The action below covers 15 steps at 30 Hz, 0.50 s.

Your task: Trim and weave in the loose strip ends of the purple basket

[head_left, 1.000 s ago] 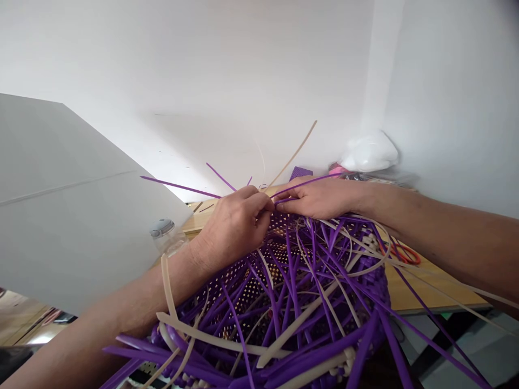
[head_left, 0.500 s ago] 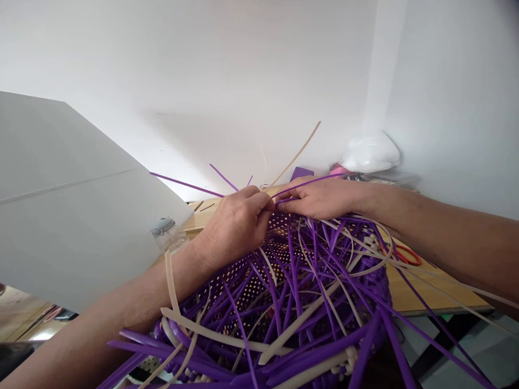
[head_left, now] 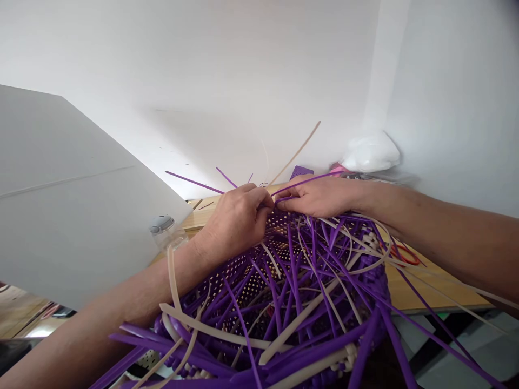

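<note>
A half-woven basket point(head_left: 284, 232) of purple and cream plastic strips fills the lower middle, with many loose ends crossing over its mouth. At its far rim my left hand point(head_left: 245, 210) is closed in a pinch, and a purple strip point(head_left: 194, 181) sticks out leftward behind it. My right hand point(head_left: 312, 197) meets it at the same rim, its fingers closed on a purple strip point(head_left: 290, 199) running between the fingertips. Another purple strip point(head_left: 310, 180) passes over the back of the right fingers. A cream strip point(head_left: 295, 154) rises beyond both hands.
The basket rests on a wooden table point(head_left: 433, 286). To the left are a clear container with a grey lid point(head_left: 162, 223) and a grey panel point(head_left: 73, 205). Orange-handled scissors point(head_left: 405, 255) lie at right. A white plastic bag point(head_left: 371, 153) sits against the wall.
The purple strip behind my left hand has shifted rightward, and less of it sticks out. Both hands stay at the far rim, almost unmoved.
</note>
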{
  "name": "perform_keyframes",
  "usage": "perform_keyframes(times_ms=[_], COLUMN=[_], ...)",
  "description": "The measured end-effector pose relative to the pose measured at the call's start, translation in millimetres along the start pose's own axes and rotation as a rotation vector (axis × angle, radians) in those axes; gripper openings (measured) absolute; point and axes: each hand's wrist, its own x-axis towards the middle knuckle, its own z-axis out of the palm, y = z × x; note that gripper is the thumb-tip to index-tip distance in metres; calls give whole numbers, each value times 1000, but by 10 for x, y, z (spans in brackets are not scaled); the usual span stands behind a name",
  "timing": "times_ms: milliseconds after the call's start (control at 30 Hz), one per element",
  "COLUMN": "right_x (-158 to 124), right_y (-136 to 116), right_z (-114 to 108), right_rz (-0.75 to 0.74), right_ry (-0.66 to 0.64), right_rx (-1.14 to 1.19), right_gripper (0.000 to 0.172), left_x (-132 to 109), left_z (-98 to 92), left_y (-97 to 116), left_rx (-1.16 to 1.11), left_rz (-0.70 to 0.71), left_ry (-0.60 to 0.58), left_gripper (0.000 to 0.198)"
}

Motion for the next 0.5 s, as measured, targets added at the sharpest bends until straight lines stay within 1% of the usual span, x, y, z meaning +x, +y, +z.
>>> perform_keyframes(times_ms=[100, 300, 500], right_x=[-7, -30, -23], right_y=[-13, -25, -16], right_z=[-10, -28, -19], right_rz=[-6, 8, 2], right_ry=[7, 0, 1], right_rx=[2, -8, 9], right_gripper=[40, 41, 40], left_x=[-6, -23, -26], left_z=[6, 3, 19], left_y=[8, 27, 16], left_rx=[19, -17, 15], left_rz=[24, 37, 73], left_ry=[-1, 51, 51], left_gripper=[14, 12, 13])
